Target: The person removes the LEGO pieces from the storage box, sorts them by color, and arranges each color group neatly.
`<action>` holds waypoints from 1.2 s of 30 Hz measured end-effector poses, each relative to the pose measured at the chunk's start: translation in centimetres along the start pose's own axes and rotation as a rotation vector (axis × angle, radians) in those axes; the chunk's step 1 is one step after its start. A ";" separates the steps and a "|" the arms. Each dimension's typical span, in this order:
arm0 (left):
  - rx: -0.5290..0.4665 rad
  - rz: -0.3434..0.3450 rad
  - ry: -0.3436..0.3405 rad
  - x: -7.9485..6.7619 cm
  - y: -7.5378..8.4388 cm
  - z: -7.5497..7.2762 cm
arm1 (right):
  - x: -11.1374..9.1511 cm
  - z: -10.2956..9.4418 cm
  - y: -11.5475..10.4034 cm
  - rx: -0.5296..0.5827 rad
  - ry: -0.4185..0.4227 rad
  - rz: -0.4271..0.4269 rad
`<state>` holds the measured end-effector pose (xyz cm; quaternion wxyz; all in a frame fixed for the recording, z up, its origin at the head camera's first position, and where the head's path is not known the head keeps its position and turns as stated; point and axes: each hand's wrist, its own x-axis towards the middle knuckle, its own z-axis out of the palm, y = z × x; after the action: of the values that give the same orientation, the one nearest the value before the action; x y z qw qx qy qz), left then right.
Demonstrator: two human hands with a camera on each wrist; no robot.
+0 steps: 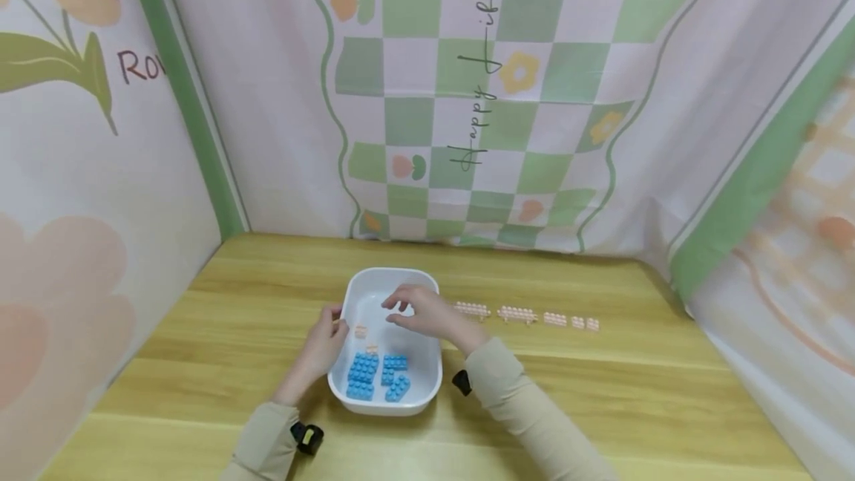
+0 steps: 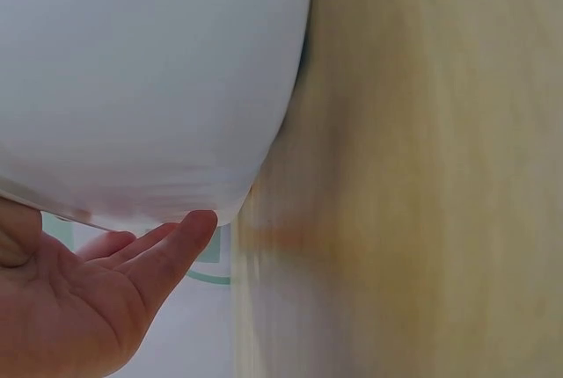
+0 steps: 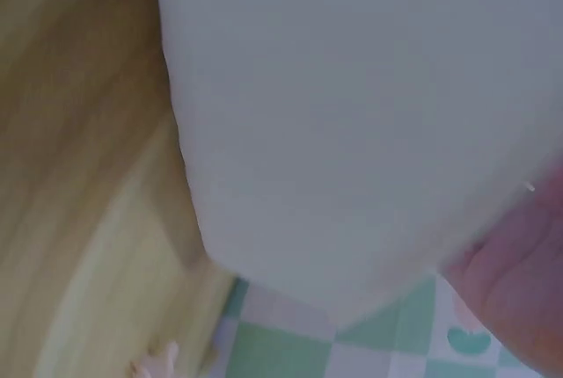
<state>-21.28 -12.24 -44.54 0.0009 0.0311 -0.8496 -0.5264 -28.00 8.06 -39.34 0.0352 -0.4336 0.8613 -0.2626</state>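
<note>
A white plastic tub (image 1: pixel 385 408) stands on the wooden table. My left hand (image 1: pixel 326 338) grips its left rim, the thumb at the edge and the fingers (image 2: pixel 176 255) along the outer wall. Over the tub's right side reaches my right hand (image 1: pixel 417 310), thumb and fingers apart, nothing visible between them. In the right wrist view the tub's wall (image 3: pixel 352 132) hides most of that hand. Several blue building blocks (image 1: pixel 364 367) lie in the near part of the tub. Two small pale pink blocks (image 1: pixel 361 332) are farther up on its left side.
Pale pink building blocks (image 1: pixel 517 314) form a row on the table (image 1: pixel 601 407) to the tub's right, longer pieces nearest it. A green and white checked curtain (image 1: pixel 467 110) hangs behind the table's far edge. Patterned cloth (image 1: pixel 60 243) stands at the left side.
</note>
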 end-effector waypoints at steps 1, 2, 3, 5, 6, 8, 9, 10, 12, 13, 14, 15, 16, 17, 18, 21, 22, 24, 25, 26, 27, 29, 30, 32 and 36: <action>-0.002 0.004 0.001 0.0 0.0 0.0 | 0.1 0.3 -0.1 -0.003 -0.011 -0.008; -0.002 0.011 0.002 0.0 0.0 0.1 | 0.3 0.6 0.0 -0.009 -0.020 -0.013; -0.002 0.010 0.002 0.0 -0.1 0.2 | 0.4 0.9 0.0 -0.015 -0.028 -0.016; -0.004 0.009 0.003 0.1 -0.1 0.3 | 0.5 1.3 0.0 -0.017 -0.045 -0.009; -0.002 0.012 0.004 0.1 -0.1 0.4 | 0.5 1.5 0.1 -0.019 -0.055 -0.001; 0.000 0.019 0.006 0.1 -0.1 0.5 | 0.5 1.9 0.1 -0.010 -0.077 0.020; 0.001 0.021 0.009 0.0 0.0 0.5 | 0.5 2.0 0.0 -0.003 -0.090 0.033; -0.001 0.029 0.012 0.0 0.0 0.5 | 0.5 2.1 -0.2 0.007 -0.104 0.047; -0.001 0.036 0.014 0.0 -0.1 0.5 | 0.6 2.3 -0.3 0.020 -0.127 0.065; -0.001 0.040 0.016 0.0 -0.1 0.4 | 0.6 2.4 -0.4 0.025 -0.137 0.073; 0.000 0.044 0.018 0.0 -0.1 0.4 | 0.6 2.6 -0.5 0.031 -0.146 0.079; -0.001 0.045 0.018 0.0 -0.1 0.4 | 0.7 2.7 -0.6 0.035 -0.151 0.084; -0.004 0.048 0.018 0.0 -0.1 0.4 | 0.7 2.9 -0.6 0.038 -0.154 0.089; -0.004 0.046 0.017 0.0 -0.1 0.4 | 0.8 3.1 -0.6 0.043 -0.155 0.092; -0.003 0.048 0.019 0.0 -0.1 0.4 | 0.8 3.3 -0.6 0.043 -0.156 0.096; -0.006 0.052 0.021 0.0 -0.1 0.3 | 0.9 3.8 -0.5 0.047 -0.159 0.099; -0.004 0.053 0.021 0.0 -0.1 0.3 | 0.9 3.9 -0.5 0.048 -0.163 0.099; 0.001 0.053 0.024 0.0 -0.1 0.2 | 1.0 4.0 -0.6 0.044 -0.172 0.099; 0.000 0.052 0.024 0.0 -0.1 0.2 | 1.0 4.0 -0.7 0.045 -0.179 0.101; 0.001 0.050 0.025 0.0 -0.2 0.1 | 1.0 4.0 -0.8 0.045 -0.185 0.102; 0.003 0.049 0.027 0.0 -0.2 0.1 | 1.0 4.0 -0.8 0.034 -0.189 0.096; 0.003 0.048 0.028 0.0 -0.2 0.1 | 1.0 4.0 -0.8 0.032 -0.198 0.105; 0.001 0.047 0.027 0.1 -0.2 0.1 | 1.0 4.0 -0.8 0.031 -0.201 0.107; -0.003 0.045 0.026 0.1 -0.2 0.2 | 1.0 4.1 -0.8 0.029 -0.209 0.117; -0.012 0.045 0.019 0.1 -0.2 0.2 | 1.1 4.2 -0.6 0.042 -0.222 0.145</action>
<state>-21.35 -12.17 -44.76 0.0211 0.0169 -0.8469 -0.5311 -27.08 5.16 -42.45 0.1580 -0.3955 0.8756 -0.2277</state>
